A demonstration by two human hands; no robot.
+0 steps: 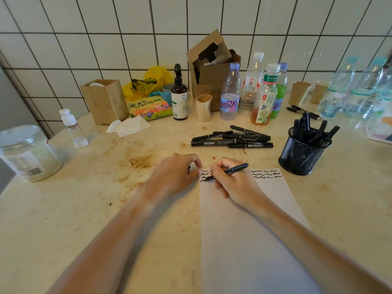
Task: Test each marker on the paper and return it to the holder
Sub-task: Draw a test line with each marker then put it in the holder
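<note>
My right hand [233, 183] grips a black marker [235, 169] with its tip on the top left corner of the white paper [244, 240], among black wavy test lines. More wavy lines run along the paper's top right edge. My left hand [176, 175] rests at the paper's left corner with its fingers curled round a small dark thing, probably the marker's cap. Several black markers [232, 139] lie in a loose pile on the table beyond the hands. A black mesh holder [301, 153] to the right holds several more markers.
Bottles [231, 92], a cardboard box [210, 71], a brown spray bottle [179, 96] and paper cups [299, 92] stand along the tiled wall. A wooden box [104, 100], a tissue [127, 126], a small clear bottle [72, 128] and a large jar [27, 153] are on the left.
</note>
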